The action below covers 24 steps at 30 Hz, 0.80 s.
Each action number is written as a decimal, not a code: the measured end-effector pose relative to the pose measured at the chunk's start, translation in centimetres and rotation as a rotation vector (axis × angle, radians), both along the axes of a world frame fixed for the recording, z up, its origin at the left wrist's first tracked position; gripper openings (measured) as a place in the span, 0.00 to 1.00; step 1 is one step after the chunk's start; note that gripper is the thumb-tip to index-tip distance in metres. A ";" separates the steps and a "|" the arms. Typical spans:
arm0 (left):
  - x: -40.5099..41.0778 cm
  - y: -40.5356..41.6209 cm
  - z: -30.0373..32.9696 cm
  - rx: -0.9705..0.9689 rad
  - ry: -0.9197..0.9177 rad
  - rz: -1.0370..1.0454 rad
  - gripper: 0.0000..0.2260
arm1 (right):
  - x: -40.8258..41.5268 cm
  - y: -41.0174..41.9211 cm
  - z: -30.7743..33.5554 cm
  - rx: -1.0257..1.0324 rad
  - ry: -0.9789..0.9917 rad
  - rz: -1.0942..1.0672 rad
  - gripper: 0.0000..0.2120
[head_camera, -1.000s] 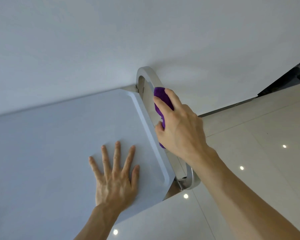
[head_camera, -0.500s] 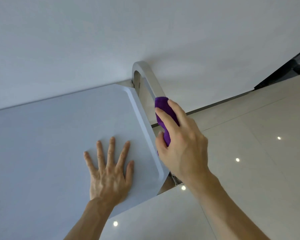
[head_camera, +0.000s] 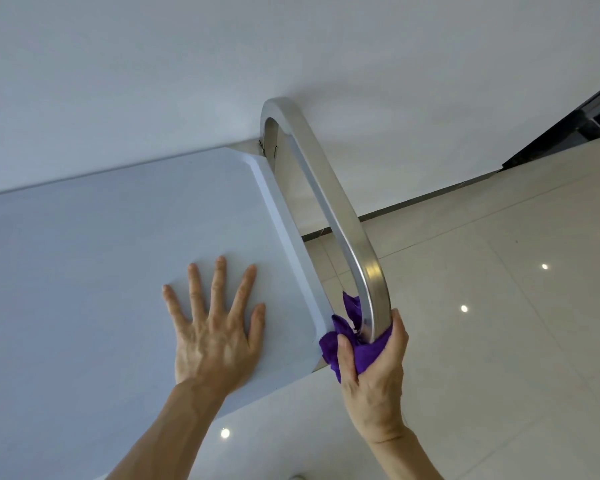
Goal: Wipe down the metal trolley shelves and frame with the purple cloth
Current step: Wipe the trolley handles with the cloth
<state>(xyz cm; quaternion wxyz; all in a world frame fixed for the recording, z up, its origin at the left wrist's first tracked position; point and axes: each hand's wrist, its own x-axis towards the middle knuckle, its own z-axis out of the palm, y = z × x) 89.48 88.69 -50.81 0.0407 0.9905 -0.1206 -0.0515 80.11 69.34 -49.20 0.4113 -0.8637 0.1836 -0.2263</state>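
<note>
The trolley's flat top shelf (head_camera: 101, 271) fills the left of the view, and its curved metal handle (head_camera: 326, 192) arches along the right edge. My left hand (head_camera: 215, 327) lies flat on the shelf with fingers spread. My right hand (head_camera: 374, 372) grips the purple cloth (head_camera: 354, 344), wrapped round the near end of the handle where it bends down by the shelf's near corner. The lower shelves are hidden under the top one.
A white wall (head_camera: 291, 57) stands right behind the trolley. Glossy pale floor tiles (head_camera: 499, 306) spread to the right and below. A dark doorway or fitting (head_camera: 575, 129) sits at the far right.
My right hand slid the cloth down the handle from its far upper part to the near end. The left hand stayed flat on the shelf.
</note>
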 end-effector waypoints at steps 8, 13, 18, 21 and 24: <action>0.0 0.1 -0.1 0.006 0.001 -0.005 0.28 | 4.2 0.0 7.2 -0.374 -0.027 0.054 0.28; 0.0 0.1 0.2 0.001 -0.002 0.003 0.28 | 10.2 0.2 11.7 -0.638 0.189 0.186 0.26; 0.0 0.1 0.6 -0.032 0.019 0.015 0.28 | 16.7 0.4 13.1 -0.656 0.278 0.312 0.30; 0.1 0.2 0.5 -0.056 0.010 0.006 0.27 | 20.8 0.8 12.9 -0.615 0.278 0.324 0.29; 0.2 0.4 0.1 -0.072 -0.023 -0.008 0.27 | 24.4 1.1 12.7 -0.579 0.287 0.342 0.27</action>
